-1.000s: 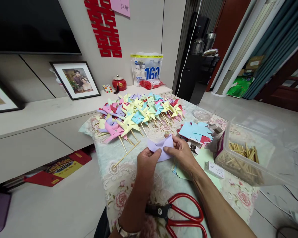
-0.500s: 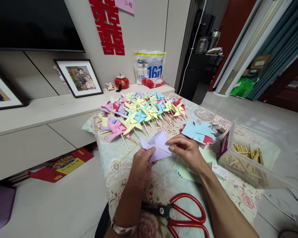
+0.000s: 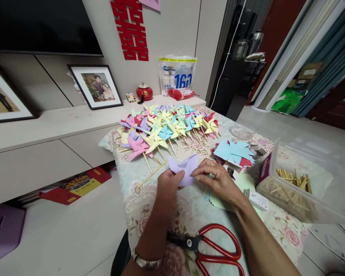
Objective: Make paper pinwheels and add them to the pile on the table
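Observation:
A lilac paper pinwheel piece (image 3: 186, 168), its corners curled inward, is held above the table between my two hands. My left hand (image 3: 171, 182) is closed on its left side, thumb on top. The thumb and fingers of my right hand (image 3: 211, 174) pinch its right edge. Just left of my left hand, a thin wooden stick (image 3: 152, 175) lies on the tablecloth. Large red-handled scissors (image 3: 207, 245) rest near my forearms. Finished pinwheels (image 3: 163, 132) in several colours, on sticks, lie piled beyond my hands.
To the right are cut blue and red papers (image 3: 234, 153), pale green sheets (image 3: 244, 182), a small white box (image 3: 257, 199) and a clear plastic bin (image 3: 289, 203) of short wooden sticks. Behind the floral-covered table runs a white cabinet (image 3: 54, 115) bearing picture frames.
The right side of the lilac paper has been curled inward by my right hand. The view has shifted slightly, so everything sits a little further right.

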Motion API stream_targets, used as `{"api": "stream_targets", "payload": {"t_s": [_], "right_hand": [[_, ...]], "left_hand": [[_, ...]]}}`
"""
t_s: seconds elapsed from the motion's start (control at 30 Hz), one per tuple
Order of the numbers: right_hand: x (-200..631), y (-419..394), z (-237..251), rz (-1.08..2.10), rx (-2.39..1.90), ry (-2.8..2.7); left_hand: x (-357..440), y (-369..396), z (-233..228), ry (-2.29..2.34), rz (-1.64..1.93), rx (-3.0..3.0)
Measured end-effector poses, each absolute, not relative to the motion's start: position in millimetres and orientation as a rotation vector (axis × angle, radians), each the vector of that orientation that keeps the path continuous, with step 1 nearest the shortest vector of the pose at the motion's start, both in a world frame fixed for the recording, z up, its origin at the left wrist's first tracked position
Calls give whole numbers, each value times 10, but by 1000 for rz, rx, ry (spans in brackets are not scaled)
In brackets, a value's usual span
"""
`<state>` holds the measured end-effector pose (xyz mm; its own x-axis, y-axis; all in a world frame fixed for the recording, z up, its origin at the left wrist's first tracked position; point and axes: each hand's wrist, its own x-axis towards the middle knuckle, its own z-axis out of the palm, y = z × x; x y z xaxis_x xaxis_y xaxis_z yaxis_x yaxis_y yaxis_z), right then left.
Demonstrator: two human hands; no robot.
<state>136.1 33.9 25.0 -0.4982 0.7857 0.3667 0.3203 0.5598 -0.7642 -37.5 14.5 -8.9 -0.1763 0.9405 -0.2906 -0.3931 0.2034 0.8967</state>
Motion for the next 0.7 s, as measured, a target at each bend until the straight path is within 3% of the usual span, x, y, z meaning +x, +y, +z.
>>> {"api": "stream_targets", "payload": {"t_s": [0.7], "right_hand": [[1259, 275, 317, 902, -983, -2090]], "left_hand": [[-338, 122, -29, 1287, 1295, 772]]}}
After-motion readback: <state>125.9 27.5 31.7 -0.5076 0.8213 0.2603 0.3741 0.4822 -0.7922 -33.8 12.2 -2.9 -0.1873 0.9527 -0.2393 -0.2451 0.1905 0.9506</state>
